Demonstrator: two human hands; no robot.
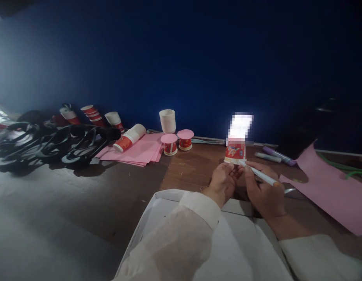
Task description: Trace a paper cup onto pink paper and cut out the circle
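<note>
A red paper cup piece (pixel 235 151) with a printed figure and a pale rim is held at its lower edge by my left hand (pixel 223 181), whose fingers are closed on it. My right hand (pixel 264 191) grips a white pen (pixel 264 175) with an orange end; the pen's other end meets the cup's rim. Behind the cup stands a bright, pixelated phone-like shape (pixel 240 127). Two small red cup pieces topped with pink paper discs (pixel 169 139) (pixel 185 134) stand to the left, near a white cup (pixel 167 121).
Pink sheets (pixel 139 150) with a cup roll lie left of centre; several cups (pixel 94 115) and black frames (pixel 81 146) are farther left. A cut pink sheet (pixel 336 191), markers (pixel 279 155) and partly hidden scissors (pixel 289 191) lie right. A white box (pixel 166 195) sits in front.
</note>
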